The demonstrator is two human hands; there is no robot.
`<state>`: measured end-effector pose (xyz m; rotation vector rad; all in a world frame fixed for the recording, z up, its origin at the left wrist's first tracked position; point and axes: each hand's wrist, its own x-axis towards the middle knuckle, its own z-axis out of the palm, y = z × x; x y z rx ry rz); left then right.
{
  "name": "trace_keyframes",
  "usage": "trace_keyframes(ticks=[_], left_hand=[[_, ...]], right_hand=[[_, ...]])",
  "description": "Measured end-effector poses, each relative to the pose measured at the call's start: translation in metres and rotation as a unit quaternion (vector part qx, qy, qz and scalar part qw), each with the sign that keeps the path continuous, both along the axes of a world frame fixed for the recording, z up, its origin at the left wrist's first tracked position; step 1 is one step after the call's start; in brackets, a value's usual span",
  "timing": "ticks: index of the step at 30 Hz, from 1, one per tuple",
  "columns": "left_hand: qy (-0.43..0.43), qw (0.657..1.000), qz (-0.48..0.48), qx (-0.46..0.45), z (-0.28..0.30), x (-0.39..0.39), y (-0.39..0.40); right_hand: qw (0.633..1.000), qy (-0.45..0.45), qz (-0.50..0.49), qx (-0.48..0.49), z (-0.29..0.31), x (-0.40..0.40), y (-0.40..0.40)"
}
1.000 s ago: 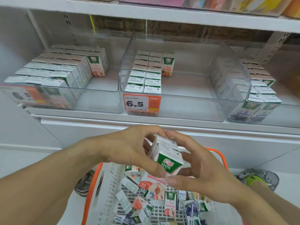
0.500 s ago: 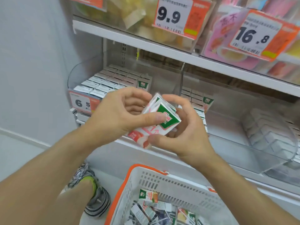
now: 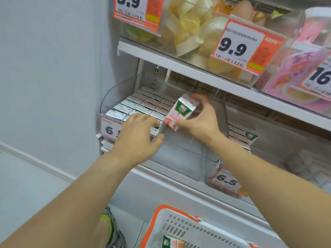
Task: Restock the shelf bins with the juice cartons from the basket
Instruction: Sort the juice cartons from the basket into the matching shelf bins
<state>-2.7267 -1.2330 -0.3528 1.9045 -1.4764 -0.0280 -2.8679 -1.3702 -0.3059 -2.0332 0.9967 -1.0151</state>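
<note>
Holding a juice carton (image 3: pixel 180 111) tilted over the left shelf bin (image 3: pixel 179 154).

Nearest us, the white basket (image 3: pixel 180 228) with its orange rim sits below the shelf, one carton showing inside. Above it, our right hand (image 3: pixel 200 119) has its fingers curled round the carton, while our left hand (image 3: pixel 138 138) rests with relaxed fingers on the bin's front edge, gripping nothing. Rows of cartons (image 3: pixel 143 104) fill the bin's left side behind.

A plain pale grey wall (image 3: pixel 50 68) fills the left side and meets a light floor (image 3: pixel 23 190) along a low skirting strip. To its right stands a white metal shelving unit (image 3: pixel 179 66), its upper shelf hung with orange-and-white price tags (image 3: pixel 240 45) reading 9.9.
</note>
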Motion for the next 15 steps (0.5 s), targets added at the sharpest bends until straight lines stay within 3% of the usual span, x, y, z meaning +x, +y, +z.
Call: trace_keyframes(ticks=[5, 9, 13, 15], left_hand=[[0.01, 0.999, -0.016, -0.034, -0.012, 0.008, 0.001], [0.007, 0.999, -0.021, -0.047, -0.017, 0.009, 0.003], [0.007, 0.998, -0.024, -0.063, -0.018, 0.01, 0.002], [0.006, 0.997, -0.025, -0.068, -0.018, 0.009, 0.003]], right_hand=[[0.987, 0.155, -0.032, 0.026, -0.021, 0.027, -0.037], [0.98, 0.194, -0.017, 0.043, -0.028, 0.033, -0.045], [0.964, 0.259, -0.053, -0.019, -0.041, 0.037, -0.04], [0.964, 0.261, -0.053, 0.013, -0.041, 0.035, -0.042]])
